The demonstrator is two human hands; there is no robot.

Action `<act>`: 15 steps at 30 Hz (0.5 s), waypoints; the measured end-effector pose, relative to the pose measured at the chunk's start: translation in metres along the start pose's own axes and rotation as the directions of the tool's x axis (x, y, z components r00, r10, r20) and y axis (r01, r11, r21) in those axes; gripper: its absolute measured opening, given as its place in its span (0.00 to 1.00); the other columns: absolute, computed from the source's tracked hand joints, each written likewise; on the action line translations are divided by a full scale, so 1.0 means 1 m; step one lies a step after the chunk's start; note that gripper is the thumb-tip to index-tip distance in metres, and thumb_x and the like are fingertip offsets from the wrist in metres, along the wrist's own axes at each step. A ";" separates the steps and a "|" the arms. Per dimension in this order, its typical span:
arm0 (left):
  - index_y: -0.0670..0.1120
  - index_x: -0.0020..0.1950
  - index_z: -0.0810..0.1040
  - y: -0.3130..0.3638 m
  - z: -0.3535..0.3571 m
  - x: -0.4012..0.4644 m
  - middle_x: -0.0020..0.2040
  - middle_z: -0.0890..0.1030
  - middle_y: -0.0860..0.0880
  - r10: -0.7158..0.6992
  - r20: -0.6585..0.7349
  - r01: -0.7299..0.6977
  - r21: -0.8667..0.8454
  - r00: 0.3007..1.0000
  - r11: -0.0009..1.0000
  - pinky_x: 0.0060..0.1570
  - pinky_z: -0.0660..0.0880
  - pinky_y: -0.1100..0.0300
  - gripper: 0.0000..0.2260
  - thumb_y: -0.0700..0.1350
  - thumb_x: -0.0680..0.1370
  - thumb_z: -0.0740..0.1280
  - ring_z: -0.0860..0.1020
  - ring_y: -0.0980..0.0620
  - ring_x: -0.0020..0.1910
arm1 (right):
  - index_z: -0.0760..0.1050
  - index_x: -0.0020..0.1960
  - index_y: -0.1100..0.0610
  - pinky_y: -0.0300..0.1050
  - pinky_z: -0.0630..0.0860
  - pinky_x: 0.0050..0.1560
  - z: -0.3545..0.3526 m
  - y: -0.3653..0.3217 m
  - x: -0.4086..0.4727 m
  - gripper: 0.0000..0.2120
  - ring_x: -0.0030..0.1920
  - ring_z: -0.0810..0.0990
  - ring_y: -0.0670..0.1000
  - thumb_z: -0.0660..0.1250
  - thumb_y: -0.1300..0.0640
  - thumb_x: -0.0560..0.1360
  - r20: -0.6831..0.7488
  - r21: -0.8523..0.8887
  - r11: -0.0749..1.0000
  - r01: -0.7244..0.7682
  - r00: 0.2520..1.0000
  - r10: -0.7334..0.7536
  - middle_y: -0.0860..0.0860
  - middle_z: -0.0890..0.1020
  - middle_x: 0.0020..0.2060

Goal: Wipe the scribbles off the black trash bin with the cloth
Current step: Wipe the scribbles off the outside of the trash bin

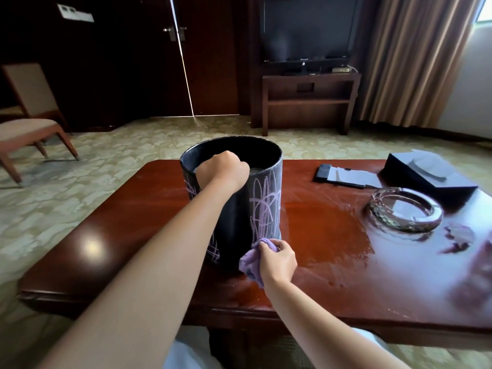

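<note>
The black trash bin (234, 209) stands upright near the middle of the polished wooden bench (133, 222), and pale purple scribbles (265, 206) run down its near wall, with more low on its left side. The left hand (226, 169) hooks over the bin's near rim, fingers curled down inside and clamped on the edge, forearm crossing in front of the wall. Down at the bin's base on the right, the right hand (278, 258) has a purple cloth (251, 258) bunched in its fingers, thumb and fingertips pinching it tight, and the cloth's top corner touches the bin's lowest scribbles. The rest of the cloth hangs just above the bench.

Right of the bin the bench carries smeary streaks. Farther right of the bin sits a heavy glass ashtray (404, 210), and behind that a dark tissue box (426, 174). Between bin and box, toward the bench's far edge, lies a notepad with a pen (343, 177). Beyond the bin, across the patterned carpet, a television (306, 30) rests on a dark stand, and a chair (29, 115) waits far left of the bin.
</note>
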State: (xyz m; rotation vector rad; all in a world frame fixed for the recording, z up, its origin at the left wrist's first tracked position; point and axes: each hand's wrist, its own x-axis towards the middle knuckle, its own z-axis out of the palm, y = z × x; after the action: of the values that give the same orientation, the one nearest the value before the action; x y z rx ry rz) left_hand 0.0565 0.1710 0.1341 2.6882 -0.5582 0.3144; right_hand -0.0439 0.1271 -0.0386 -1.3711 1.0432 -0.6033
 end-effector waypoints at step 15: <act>0.45 0.31 0.71 -0.006 0.010 0.009 0.42 0.80 0.47 0.049 0.060 -0.055 0.108 0.997 0.993 0.37 0.68 0.61 0.09 0.39 0.70 0.55 0.76 0.46 0.40 | 0.73 0.44 0.52 0.44 0.73 0.49 0.013 -0.004 -0.009 0.02 0.47 0.79 0.55 0.66 0.58 0.73 -0.092 0.148 0.989 0.014 0.996 0.000 0.53 0.80 0.44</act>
State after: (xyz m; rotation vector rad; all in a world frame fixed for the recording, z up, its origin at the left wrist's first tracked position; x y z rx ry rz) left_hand 0.0687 0.1694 0.1259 2.7991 -0.6464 0.2909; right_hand -0.0363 0.1405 -0.0340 -1.2265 1.0456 -0.7405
